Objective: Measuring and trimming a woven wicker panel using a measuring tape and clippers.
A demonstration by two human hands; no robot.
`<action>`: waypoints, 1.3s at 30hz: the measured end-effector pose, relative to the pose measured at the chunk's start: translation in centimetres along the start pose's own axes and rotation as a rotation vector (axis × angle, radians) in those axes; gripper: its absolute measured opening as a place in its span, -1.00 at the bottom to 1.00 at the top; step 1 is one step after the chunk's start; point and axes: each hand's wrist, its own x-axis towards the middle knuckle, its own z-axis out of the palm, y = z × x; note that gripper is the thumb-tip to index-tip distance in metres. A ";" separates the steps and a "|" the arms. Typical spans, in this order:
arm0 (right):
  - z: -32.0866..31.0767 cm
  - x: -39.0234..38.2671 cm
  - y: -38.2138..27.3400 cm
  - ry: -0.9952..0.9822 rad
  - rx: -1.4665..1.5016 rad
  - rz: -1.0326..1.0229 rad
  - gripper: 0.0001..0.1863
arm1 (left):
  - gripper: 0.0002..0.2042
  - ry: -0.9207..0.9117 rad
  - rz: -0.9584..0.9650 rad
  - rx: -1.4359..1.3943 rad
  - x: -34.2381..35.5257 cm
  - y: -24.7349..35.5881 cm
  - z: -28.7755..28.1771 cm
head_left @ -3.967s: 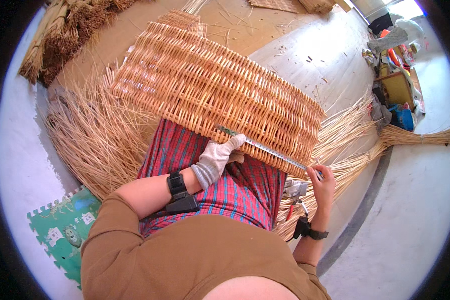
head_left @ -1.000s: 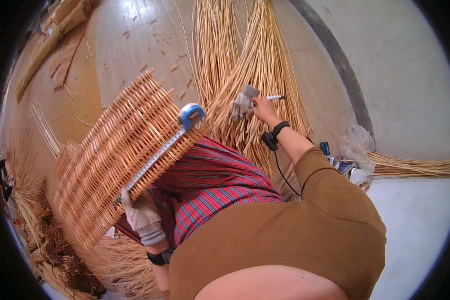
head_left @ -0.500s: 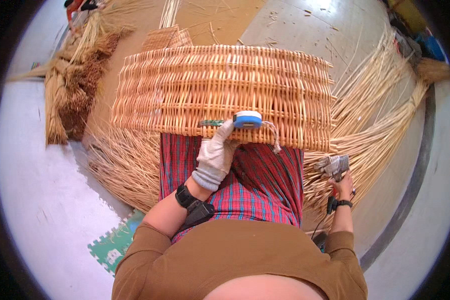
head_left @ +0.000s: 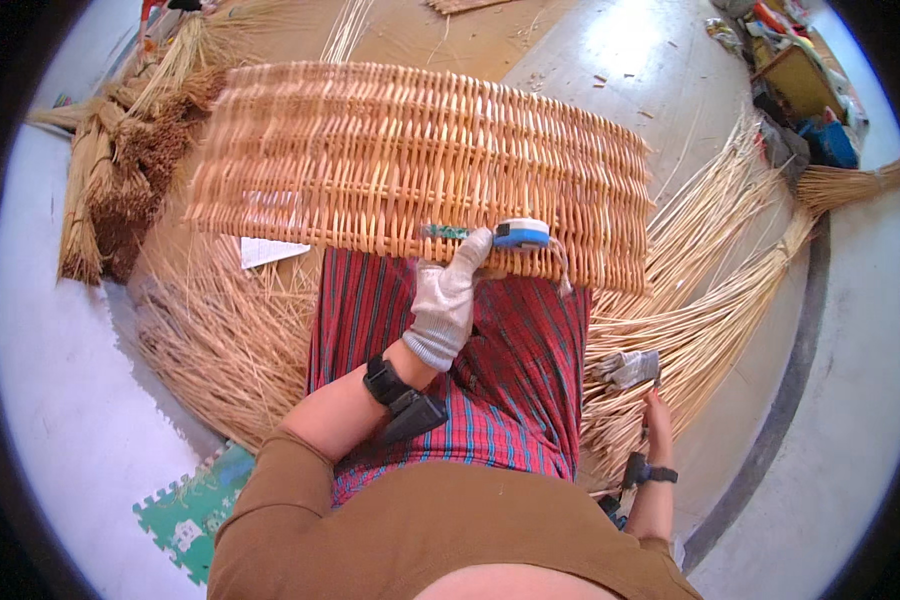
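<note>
A woven wicker panel (head_left: 420, 160) spans the view above my lap. My left hand (head_left: 442, 305), in a pale knitted glove, grips its near edge with the thumb on top. Just right of that thumb, a blue and white tape measure (head_left: 522, 234) with a cord lies against the panel. A small green strip (head_left: 444, 231) shows left of the thumb. My bare right hand (head_left: 658, 418) is low on the right, beside a crumpled grey glove (head_left: 630, 369) on the loose canes. It is seen edge-on, so its grip is unclear.
Long loose canes (head_left: 710, 310) spread across the floor on the right, with more canes (head_left: 220, 350) at left. Tied bundles (head_left: 100, 190) stand at far left. A white sheet (head_left: 270, 252) lies under the panel's near left edge. A green foam mat (head_left: 195, 510) is at lower left.
The panel has shifted left and tilted, its left end blurred, with my left hand still on it. My right hand has turned edge-on and sits a little lower, below the grey glove.
</note>
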 end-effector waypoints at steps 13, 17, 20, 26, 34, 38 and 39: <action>3.6 -38.1 -31.7 -1.103 0.602 -1.047 -0.55 | -0.53 0.044 0.397 0.432 5.2 0.4 5.0; 4.4 -38.3 -32.9 -0.987 0.306 -0.957 -0.44 | -0.42 0.026 0.630 0.146 4.4 1.5 6.1; 3.3 -38.5 -33.2 -0.973 0.183 -0.875 -0.42 | -0.35 -0.017 0.586 0.191 3.4 1.8 5.8; 0.7 -39.9 -33.3 -0.959 0.109 -0.778 -0.47 | -0.37 -0.038 0.625 0.199 3.3 1.6 5.3; 0.9 -39.2 -34.4 -0.926 0.078 -0.779 -0.37 | -0.39 -0.070 0.636 0.196 3.8 1.0 5.5; 0.5 -39.3 -35.0 -0.972 0.073 -0.735 -0.31 | -0.40 -0.075 0.645 0.198 4.0 0.9 5.4; 0.5 -39.3 -35.0 -0.972 0.077 -0.732 -0.31 | -0.41 -0.078 0.646 0.201 4.0 0.9 5.4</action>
